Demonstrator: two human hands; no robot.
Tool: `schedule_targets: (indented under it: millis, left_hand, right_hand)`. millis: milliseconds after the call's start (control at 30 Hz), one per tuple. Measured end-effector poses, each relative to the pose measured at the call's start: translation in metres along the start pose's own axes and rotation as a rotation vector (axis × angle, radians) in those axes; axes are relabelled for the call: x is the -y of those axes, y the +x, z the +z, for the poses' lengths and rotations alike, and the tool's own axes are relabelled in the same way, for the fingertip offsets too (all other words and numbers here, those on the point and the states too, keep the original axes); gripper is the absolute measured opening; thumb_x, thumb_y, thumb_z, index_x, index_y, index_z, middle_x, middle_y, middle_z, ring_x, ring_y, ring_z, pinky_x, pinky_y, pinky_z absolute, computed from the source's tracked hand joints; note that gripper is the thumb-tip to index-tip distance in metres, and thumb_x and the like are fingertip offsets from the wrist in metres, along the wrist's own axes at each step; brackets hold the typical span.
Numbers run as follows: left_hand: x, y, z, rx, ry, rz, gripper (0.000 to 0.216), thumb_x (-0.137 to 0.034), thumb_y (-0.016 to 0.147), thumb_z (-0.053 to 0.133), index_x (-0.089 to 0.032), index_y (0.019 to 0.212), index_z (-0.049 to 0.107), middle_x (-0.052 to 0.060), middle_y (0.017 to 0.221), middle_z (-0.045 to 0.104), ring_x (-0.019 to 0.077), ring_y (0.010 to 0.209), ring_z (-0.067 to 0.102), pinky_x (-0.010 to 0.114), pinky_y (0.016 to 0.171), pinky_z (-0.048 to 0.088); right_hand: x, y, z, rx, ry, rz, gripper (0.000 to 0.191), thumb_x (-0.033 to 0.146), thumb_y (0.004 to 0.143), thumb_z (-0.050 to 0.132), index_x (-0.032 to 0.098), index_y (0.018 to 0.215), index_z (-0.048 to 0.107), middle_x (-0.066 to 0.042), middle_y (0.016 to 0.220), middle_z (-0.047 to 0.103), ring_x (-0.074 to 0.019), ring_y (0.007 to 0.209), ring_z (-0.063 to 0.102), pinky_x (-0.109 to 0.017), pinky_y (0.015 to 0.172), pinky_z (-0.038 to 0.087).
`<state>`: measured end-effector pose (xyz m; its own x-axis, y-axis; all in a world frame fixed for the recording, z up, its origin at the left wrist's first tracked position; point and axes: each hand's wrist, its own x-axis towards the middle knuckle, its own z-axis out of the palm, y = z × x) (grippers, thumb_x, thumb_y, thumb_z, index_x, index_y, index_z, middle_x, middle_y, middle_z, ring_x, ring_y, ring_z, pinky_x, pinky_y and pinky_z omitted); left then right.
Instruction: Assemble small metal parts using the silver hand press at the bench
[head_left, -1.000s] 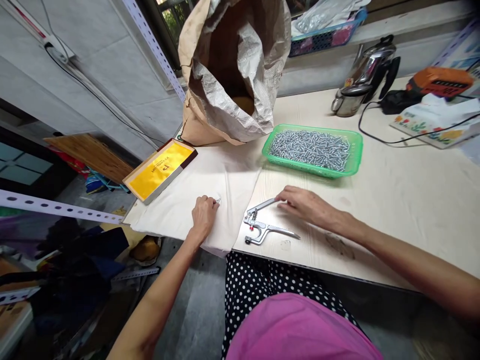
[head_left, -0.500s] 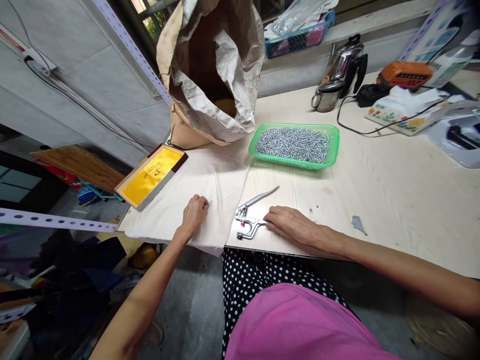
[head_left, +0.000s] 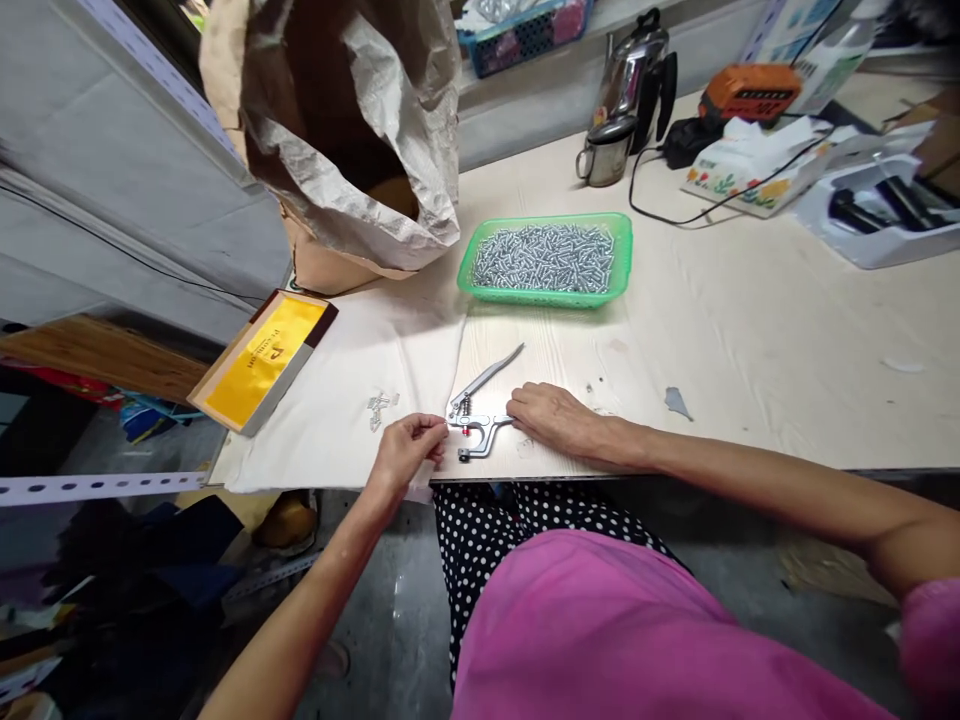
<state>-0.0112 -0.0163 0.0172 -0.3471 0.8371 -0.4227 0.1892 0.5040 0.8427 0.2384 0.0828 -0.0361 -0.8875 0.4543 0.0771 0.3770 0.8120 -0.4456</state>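
Observation:
A pair of silver snap-fastener pliers (head_left: 480, 428) lies on the table with its handles spread and a red tip at the jaw. My right hand (head_left: 551, 415) is closed on the end of the lower handle. Beside the jaw, on the left, my left hand (head_left: 411, 450) is pinched, and whatever its fingertips may hold is too small to make out. Several small clear pieces (head_left: 379, 408) lie in a loose heap on the white cloth (head_left: 337, 450), just beyond my left hand. Behind the pliers stands a green basket (head_left: 544, 297) full of small silver screw-like parts (head_left: 544, 258).
A large open paper sack (head_left: 360, 200) rises at the back left, near a shallow box with a yellow panel (head_left: 266, 355). Toward the back right are a metal cup (head_left: 609, 155), a kettle (head_left: 637, 80), a tissue box (head_left: 750, 175) and a black cable (head_left: 637, 195).
My left hand has come off the cloth's middle to the pliers' jaw, leaving the clear pieces in sight. My right hand still holds the handle. The whole view has shifted.

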Motion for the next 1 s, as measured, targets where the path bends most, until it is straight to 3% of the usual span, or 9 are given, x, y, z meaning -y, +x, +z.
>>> schedule_targets:
  millis: [133, 300, 733, 1000]
  left_hand:
    - [0.006, -0.009, 0.025, -0.023, -0.045, -0.102, 0.045, -0.05, 0.056, 0.086, -0.014, 0.079, 0.07, -0.003, 0.059, 0.061, 0.0088, 0.049, 0.049, 0.021, 0.046, 0.037]
    - [0.009, -0.007, 0.031, -0.028, 0.0, -0.127, 0.052, -0.056, 0.054, 0.087, -0.014, 0.079, 0.071, -0.005, 0.056, 0.056, 0.0068, 0.047, 0.04, 0.02, 0.044, 0.025]
    - [0.008, -0.005, 0.031, -0.023, 0.16, -0.171, 0.047, -0.058, 0.05, 0.081, -0.015, 0.067, 0.07, -0.003, 0.054, 0.056, 0.0097, 0.05, 0.045, 0.023, 0.048, 0.033]
    - [0.002, 0.007, 0.027, 0.117, 0.25, -0.24, 0.043, -0.056, 0.049, 0.08, -0.019, 0.057, 0.06, -0.005, 0.045, 0.048, 0.0071, 0.043, 0.036, 0.023, 0.044, 0.025]
  right_hand:
    - [-0.001, 0.0, 0.0, -0.003, -0.004, -0.013, 0.023, 0.016, 0.105, 0.041, 0.02, 0.089, 0.058, -0.008, 0.091, 0.063, -0.023, 0.085, 0.048, -0.036, 0.075, 0.037]
    - [-0.002, 0.0, 0.002, 0.013, -0.042, -0.005, 0.022, 0.015, 0.105, 0.041, 0.02, 0.093, 0.059, -0.01, 0.096, 0.065, -0.0232, 0.086, 0.049, -0.037, 0.075, 0.037]
    - [-0.003, 0.001, 0.006, -0.024, -0.101, -0.024, 0.023, 0.01, 0.104, 0.042, 0.018, 0.096, 0.062, -0.008, 0.093, 0.064, -0.0212, 0.083, 0.048, -0.034, 0.072, 0.034]
    - [-0.001, 0.003, 0.006, 0.015, -0.128, 0.007, 0.022, 0.009, 0.105, 0.044, 0.017, 0.101, 0.064, -0.009, 0.096, 0.067, -0.0217, 0.086, 0.051, -0.035, 0.073, 0.036]
